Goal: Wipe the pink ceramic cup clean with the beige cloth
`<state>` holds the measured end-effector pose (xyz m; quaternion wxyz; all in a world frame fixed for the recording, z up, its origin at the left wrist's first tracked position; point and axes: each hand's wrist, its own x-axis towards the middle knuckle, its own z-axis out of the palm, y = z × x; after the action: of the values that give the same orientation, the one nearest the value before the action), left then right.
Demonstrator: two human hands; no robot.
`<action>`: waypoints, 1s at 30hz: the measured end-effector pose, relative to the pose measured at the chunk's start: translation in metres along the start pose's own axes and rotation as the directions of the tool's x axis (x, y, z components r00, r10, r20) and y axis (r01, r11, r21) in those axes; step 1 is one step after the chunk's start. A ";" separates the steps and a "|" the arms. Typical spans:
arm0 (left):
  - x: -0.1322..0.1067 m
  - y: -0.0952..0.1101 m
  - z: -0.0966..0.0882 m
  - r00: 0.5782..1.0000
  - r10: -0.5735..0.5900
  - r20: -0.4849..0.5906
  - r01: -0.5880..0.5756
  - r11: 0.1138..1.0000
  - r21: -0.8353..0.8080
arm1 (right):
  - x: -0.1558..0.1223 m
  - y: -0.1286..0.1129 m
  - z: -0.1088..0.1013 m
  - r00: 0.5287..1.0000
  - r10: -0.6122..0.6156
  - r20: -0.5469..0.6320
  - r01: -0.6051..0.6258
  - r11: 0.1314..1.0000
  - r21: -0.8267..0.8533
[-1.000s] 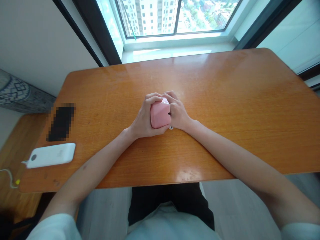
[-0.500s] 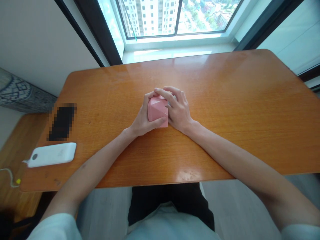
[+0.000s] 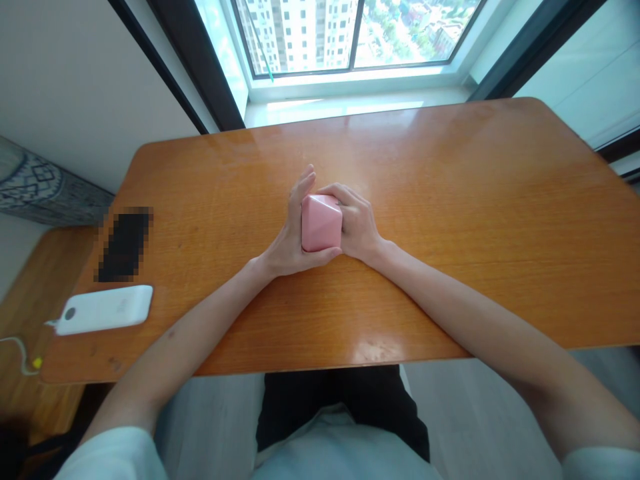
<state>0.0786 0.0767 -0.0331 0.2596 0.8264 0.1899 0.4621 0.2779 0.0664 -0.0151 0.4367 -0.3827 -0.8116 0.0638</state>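
Note:
A pink faceted block [image 3: 321, 223] is between my two hands over the middle of the wooden table. My left hand [image 3: 293, 233] is against its left side, the thumb laid along the near edge and the fingers stretched up past the far left corner. On the other side, my right hand [image 3: 357, 223] has its fingers bent round the right and far faces. Part of the block's right side is covered by those fingers. Whether its underside touches the table cannot be made out.
At the left end of the wooden table [image 3: 475, 200] lies a white oblong device [image 3: 105, 310] with a cable at its end. Behind it is a blurred-out dark rectangle [image 3: 124, 245]. A window [image 3: 350, 40] stands beyond the far edge.
The block has turned and shifted slightly right, showing different facets. My left fingers have straightened off its far side. My right fingers have drawn back from its top and curled round it.

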 end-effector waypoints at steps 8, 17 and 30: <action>0.004 0.010 0.006 0.998 0.054 0.032 -0.057 0.994 0.088 | 0.009 0.001 -0.006 0.910 0.323 0.260 -0.402 0.843 0.357; 0.003 0.007 0.007 0.998 0.046 -0.030 -0.043 0.995 0.093 | 0.006 0.004 -0.003 0.940 0.258 0.221 -0.310 0.918 0.246; 0.001 0.004 0.002 0.992 -0.114 -0.062 0.112 0.993 -0.032 | -0.004 -0.003 -0.001 0.999 0.048 -0.003 -0.048 0.993 -0.108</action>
<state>0.0812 0.0739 -0.0305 0.2910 0.7955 0.2380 0.4752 0.2782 0.0617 -0.0156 0.4139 -0.4250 -0.8044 0.0304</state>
